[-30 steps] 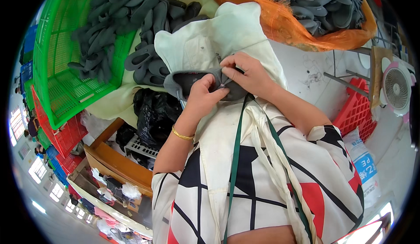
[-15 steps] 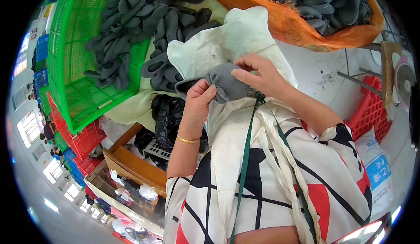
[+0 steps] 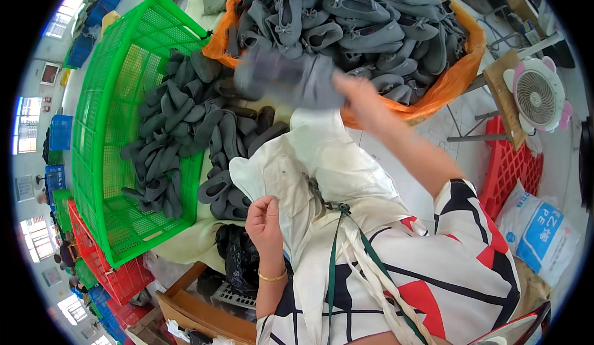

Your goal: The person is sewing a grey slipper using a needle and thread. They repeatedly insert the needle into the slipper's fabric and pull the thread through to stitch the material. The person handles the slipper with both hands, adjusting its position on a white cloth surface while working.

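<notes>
1. Grey slip-on footwear (image 3: 278, 80), motion-blurred, hangs over the orange sack's (image 3: 428, 112) near-left rim; whether one shoe or two, I cannot tell.
2. Right hand (image 3: 357, 94): closed on its right end.
3. Left hand (image 3: 264, 221): fingers curled to thumb, seemingly empty, at the white apron's (image 3: 365, 166) left edge.
4. Grey flats (image 3: 371, 39) heap the sack.
5. Dark-grey shoes (image 3: 179, 116) spill past the green basket's (image 3: 93, 159) right edge.

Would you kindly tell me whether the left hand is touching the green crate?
Apart: the head view shows grey shoes and pale cloth between the left hand and the green crate.
</notes>
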A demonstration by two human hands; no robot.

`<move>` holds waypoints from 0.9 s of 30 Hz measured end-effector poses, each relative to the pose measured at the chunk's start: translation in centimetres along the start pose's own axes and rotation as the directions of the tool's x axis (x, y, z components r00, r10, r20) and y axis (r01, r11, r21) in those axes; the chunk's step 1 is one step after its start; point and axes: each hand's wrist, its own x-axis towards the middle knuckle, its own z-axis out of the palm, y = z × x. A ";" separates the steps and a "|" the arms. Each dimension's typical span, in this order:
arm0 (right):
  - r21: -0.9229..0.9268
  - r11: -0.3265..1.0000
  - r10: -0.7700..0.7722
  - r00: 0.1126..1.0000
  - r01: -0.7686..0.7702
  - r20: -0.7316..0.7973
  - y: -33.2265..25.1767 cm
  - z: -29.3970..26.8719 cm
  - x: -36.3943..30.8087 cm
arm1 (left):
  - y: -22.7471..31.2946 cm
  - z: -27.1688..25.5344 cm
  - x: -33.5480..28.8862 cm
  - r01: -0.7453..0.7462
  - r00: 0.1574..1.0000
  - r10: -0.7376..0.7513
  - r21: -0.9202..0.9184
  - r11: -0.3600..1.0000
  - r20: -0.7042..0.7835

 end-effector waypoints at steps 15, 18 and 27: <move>-0.135 0.979 0.147 0.989 -0.150 -0.035 6.6 -3.1 -5.3 | -5.3 -0.7 0.1 -0.004 0.980 -0.079 0.415 0.910 0.183; -0.195 0.963 0.189 0.982 -0.187 -0.006 8.3 -2.4 -7.3 | -5.8 0.8 1.0 -0.163 0.952 -0.007 0.525 0.835 0.306; -0.479 0.867 0.256 0.948 -0.138 0.189 9.4 0.2 -9.7 | -10.5 5.5 4.0 -0.400 0.880 -0.046 0.790 0.463 0.473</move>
